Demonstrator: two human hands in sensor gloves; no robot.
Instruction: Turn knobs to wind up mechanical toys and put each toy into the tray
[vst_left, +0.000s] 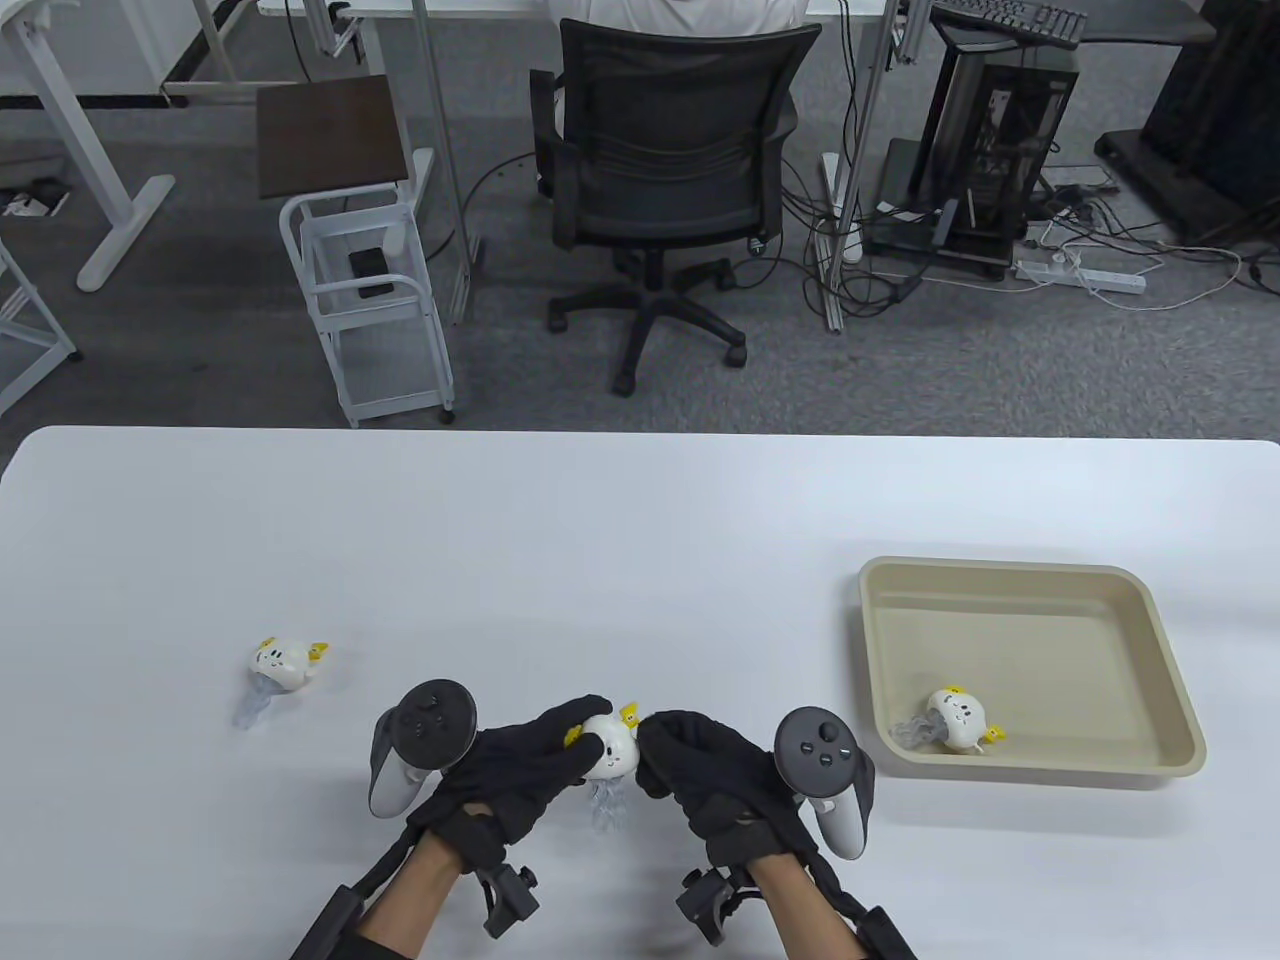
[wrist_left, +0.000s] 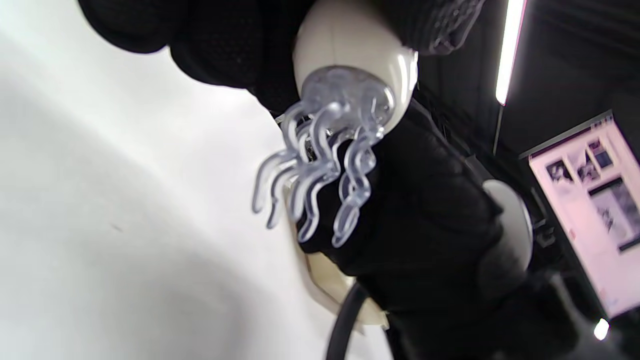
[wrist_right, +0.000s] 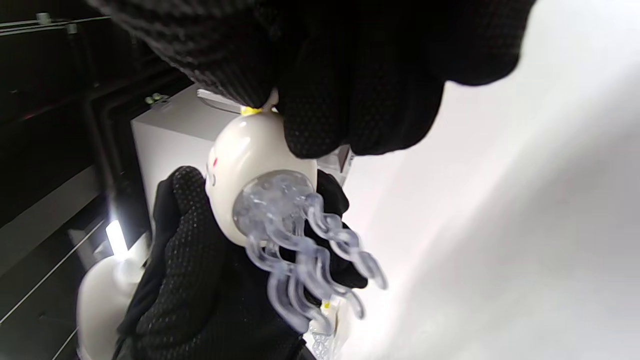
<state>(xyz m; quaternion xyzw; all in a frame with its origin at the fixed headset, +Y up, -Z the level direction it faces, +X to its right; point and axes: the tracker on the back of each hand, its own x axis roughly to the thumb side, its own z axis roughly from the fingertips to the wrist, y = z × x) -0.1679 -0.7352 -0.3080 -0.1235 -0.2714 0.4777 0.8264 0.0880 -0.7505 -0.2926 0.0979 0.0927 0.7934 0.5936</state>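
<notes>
1. Two sets of fingers meet on one toy (vst_left: 610, 748): the left hand (vst_left: 520, 765) has its fingers curled round the white body, and the right hand (vst_left: 705, 765) pinches near the yellow knob (vst_left: 630, 714) on the side facing it.
2. That split looks deliberate, as I read it: one hand steadies the body so the other can twist the knob against the spring.
3. From the left wrist view the held toy (wrist_left: 350, 60) hangs clear of the table (wrist_left: 100, 200), its clear wavy legs (wrist_left: 320, 170) dangling free, which leaves them room to spin once wound.
4. In the right wrist view the fingers (wrist_right: 320, 115) press on the upper shell beside a yellow part, though whether they grip the knob itself is hidden.
5. Off toward the table's right edge sits the beige tray (vst_left: 1160, 640), with one toy (vst_left: 958, 718) already lying in its near part.
6. Another toy (vst_left: 283, 662) lies on its side toward the left edge, apparently not yet wound.
7. By this count the job seems about a third done.
</notes>
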